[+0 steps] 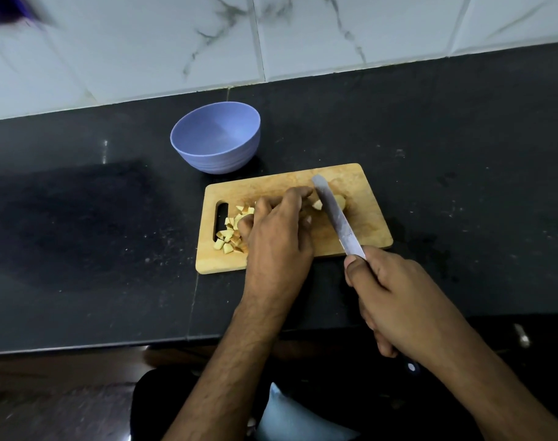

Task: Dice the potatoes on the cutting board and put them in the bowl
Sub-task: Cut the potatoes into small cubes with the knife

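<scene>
the right hand [395,300] is gripping the knife [334,214], its blade lying across a potato piece [339,202] on the cutting board [360,186]. the left hand [277,230] is curling its fingers over pieces there. diced potato [230,232] is lying at the board's left end; the bowl [215,138] is sitting just beyond.

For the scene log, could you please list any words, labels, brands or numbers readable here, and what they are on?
None can be read: no text shows on the bowl, the board or the knife blade.
</scene>
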Available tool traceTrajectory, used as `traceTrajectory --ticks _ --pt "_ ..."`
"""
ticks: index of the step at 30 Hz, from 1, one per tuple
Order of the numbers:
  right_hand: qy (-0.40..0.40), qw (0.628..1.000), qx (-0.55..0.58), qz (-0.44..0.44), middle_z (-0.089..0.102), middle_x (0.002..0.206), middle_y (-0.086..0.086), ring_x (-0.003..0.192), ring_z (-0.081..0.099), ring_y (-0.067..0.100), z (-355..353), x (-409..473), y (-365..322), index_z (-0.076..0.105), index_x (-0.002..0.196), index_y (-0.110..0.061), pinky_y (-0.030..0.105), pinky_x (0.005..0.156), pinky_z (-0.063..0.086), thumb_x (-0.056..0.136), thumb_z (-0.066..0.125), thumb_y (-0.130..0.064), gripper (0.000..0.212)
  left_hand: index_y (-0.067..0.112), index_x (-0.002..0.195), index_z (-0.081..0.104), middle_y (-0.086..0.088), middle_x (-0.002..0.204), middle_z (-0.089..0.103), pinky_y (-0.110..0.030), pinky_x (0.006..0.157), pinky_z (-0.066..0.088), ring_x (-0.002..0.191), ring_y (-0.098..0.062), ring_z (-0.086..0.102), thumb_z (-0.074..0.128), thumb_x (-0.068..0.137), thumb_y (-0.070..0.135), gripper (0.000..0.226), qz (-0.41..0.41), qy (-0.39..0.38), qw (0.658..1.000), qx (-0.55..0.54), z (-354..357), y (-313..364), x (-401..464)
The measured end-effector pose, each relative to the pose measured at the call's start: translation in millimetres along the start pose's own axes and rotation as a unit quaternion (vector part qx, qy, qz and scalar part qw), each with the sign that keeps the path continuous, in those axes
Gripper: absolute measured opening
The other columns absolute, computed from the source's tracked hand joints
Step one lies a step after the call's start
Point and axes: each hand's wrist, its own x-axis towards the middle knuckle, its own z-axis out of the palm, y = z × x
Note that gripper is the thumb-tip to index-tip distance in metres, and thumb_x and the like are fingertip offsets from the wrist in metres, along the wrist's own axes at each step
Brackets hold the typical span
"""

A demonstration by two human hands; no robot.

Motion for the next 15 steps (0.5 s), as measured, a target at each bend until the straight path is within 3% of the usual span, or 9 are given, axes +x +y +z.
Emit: traceTrajectory --ticks 3,7,11,15 --pt "0.0 1.0 0.0 -0.003 0.062 0.051 0.01 0.031 0.057 0.019 0.2 -0.1 0.5 0.051 0.079 -0.024 0.033 0.04 0.049 0.104 0.036 -0.041 0.035 0.03 0.137 0.045 0.015 0.121 0.065 -0.033 0.088 0.018 0.113 -0.013 0.044 0.051 0.099 0.017 0.041 0.013 -0.024 1.0 0.015 0.8 0.9 -0.4" --pt "-0.002 1.0 0.008 -0.001 0.061 0.051 0.012 0.032 0.057 0.022 0.2 -0.1 0.3 0.051 0.078 -0.023 0.037 0.041 0.051 0.104 0.036 -0.04 0.035 0.028 0.136 0.048 0.012 0.122 0.06 -0.038 0.094 0.023 0.119 -0.014 0.043 0.057 0.095 0.025 0.042 -0.007 -0.013 1.0 0.016 0.0 0.6 -1.6" --pt "-0.004 1.0 0.007 0.0 0.06 0.049 0.009 0.032 0.057 0.021 0.3 0.2 0.2 0.05 0.078 -0.024 0.036 0.041 0.052 0.105 0.036 -0.04 0.035 0.028 0.126 0.055 0.015 0.122 0.058 -0.035 0.096 0.018 0.121 -0.011 0.043 0.063 0.09 0.023 0.038 -0.043 0.014 0.999 0.002 -1.4 -4.4 -2.9" --pt "-0.001 1.0 0.002 0.001 0.06 0.05 0.01 0.031 0.057 0.021 0.0 -0.1 0.6 0.048 0.076 -0.022 0.037 0.041 0.051 0.105 0.036 -0.041 0.036 0.029 0.109 0.063 0.018 0.106 0.064 -0.033 0.092 0.019 0.112 -0.01 0.047 0.065 0.092 0.024 0.018 -0.045 0.04 0.998 -0.006 -1.3 -4.9 -1.2"
